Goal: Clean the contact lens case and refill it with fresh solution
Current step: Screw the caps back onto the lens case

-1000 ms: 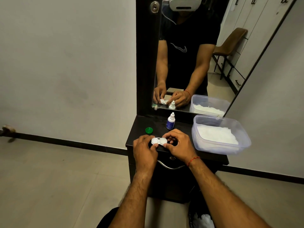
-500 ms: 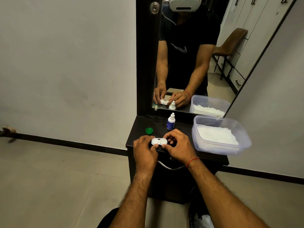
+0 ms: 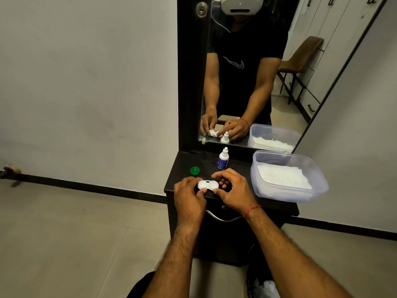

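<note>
A white two-well contact lens case [image 3: 208, 185] lies near the front edge of the small black dresser top [image 3: 236, 166]. My left hand [image 3: 189, 198] pinches its left end with thumb and fingers. My right hand [image 3: 233, 191] grips its right end, thumb on the near side and fingers curled over the far side. A green cap [image 3: 194, 170] lies loose on the top, to the left behind the case. A small solution bottle [image 3: 223, 158] with a white nozzle and blue label stands upright behind the case.
A clear plastic tub [image 3: 318, 186] holding white tissues fills the right side of the dresser top. A tall mirror [image 3: 257, 72] rises behind, with a white wall on the left. A metal drawer handle [image 3: 223, 219] hangs below the front edge.
Both hands stay on the case; my right-hand fingers have shifted slightly around its right end. Nothing else has moved.
</note>
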